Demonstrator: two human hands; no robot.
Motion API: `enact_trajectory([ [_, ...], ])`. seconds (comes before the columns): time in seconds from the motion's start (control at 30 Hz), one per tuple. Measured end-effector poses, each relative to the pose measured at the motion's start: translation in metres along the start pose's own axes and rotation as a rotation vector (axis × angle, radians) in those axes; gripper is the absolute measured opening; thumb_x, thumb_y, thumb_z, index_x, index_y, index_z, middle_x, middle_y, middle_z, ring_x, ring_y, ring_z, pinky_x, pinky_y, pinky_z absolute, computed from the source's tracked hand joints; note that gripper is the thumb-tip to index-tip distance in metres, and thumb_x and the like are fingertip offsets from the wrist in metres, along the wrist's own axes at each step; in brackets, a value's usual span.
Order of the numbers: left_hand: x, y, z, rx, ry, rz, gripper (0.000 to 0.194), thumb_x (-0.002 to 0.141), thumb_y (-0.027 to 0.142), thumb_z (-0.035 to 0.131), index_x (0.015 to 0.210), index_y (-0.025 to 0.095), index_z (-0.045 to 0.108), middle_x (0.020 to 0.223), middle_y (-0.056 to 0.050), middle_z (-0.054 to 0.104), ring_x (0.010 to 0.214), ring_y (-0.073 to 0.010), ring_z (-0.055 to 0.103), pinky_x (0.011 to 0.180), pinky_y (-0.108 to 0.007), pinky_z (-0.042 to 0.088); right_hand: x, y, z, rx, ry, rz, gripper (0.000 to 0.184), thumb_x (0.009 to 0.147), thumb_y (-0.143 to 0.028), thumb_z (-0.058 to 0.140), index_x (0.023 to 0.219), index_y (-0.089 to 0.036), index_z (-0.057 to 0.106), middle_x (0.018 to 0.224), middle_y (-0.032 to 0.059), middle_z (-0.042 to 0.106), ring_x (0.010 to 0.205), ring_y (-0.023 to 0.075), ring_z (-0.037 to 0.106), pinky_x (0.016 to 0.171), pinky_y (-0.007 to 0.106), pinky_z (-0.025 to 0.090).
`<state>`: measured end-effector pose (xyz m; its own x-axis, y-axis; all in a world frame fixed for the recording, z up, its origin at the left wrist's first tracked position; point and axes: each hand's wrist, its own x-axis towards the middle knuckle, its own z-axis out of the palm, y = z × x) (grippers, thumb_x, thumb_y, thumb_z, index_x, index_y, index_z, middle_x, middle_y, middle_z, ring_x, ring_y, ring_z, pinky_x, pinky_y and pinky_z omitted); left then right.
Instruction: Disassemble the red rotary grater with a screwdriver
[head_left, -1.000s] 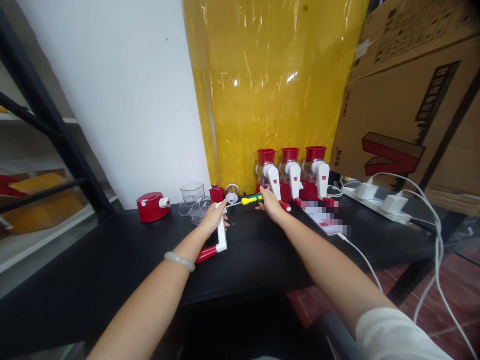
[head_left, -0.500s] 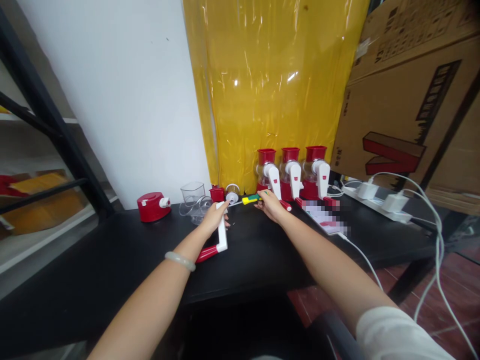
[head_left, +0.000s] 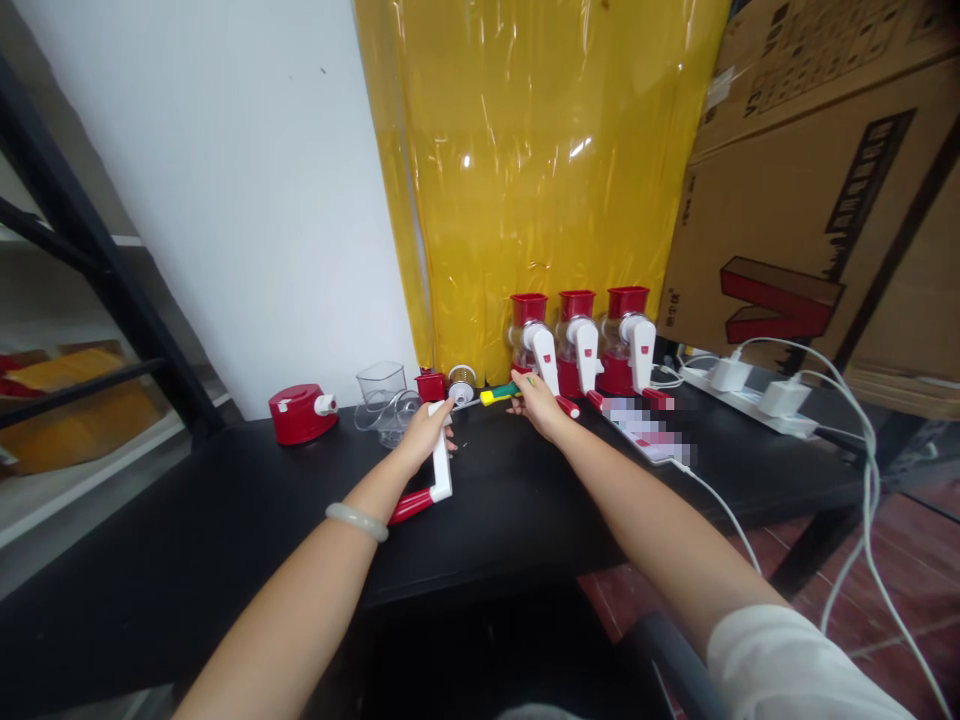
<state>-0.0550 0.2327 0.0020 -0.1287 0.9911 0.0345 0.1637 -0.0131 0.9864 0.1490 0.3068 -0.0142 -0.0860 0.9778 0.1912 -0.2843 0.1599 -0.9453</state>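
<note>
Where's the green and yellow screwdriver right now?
In the head view, the screwdriver is just below centre, held in the right hand, with its metal shaft pointing toward the white crank in the left hand.

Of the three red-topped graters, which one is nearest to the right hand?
The leftmost grater: the right hand overlaps its lower part in view, while the other two graters stand farther right.
</note>
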Motion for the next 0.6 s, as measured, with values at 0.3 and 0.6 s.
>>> enact_trajectory([
  [0.3, 0.0005, 0.0004, 0.0008, 0.009, -0.005, -0.003, 0.029, 0.096, 0.044, 0.059, 0.085, 0.019, 0.049, 0.056, 0.004, 0.058, 0.039, -0.0152, 0.06, 0.039, -0.023, 0.048, -0.0046, -0.0027, -0.0002, -0.015, 0.004, 0.041, 0.036, 0.081, -0.049, 0.071, 0.081, -0.024, 0.046, 0.042, -0.0136, 0.037, 0.036, 0.0052, 0.032, 0.048, 0.021, 0.046],
  [0.6, -0.0022, 0.0012, 0.0005, 0.01, -0.011, -0.017, 0.035, 0.092, 0.052, 0.063, 0.085, 0.02, 0.049, 0.058, 0.004, 0.058, 0.041, -0.0155, 0.061, 0.04, -0.023, 0.049, -0.0079, -0.007, 0.0041, 0.134, 0.002, 0.088, 0.023, 0.079, -0.03, 0.07, 0.08, -0.022, 0.048, 0.047, -0.0096, 0.045, 0.044, 0.0064, 0.04, 0.056, 0.022, 0.05],
])
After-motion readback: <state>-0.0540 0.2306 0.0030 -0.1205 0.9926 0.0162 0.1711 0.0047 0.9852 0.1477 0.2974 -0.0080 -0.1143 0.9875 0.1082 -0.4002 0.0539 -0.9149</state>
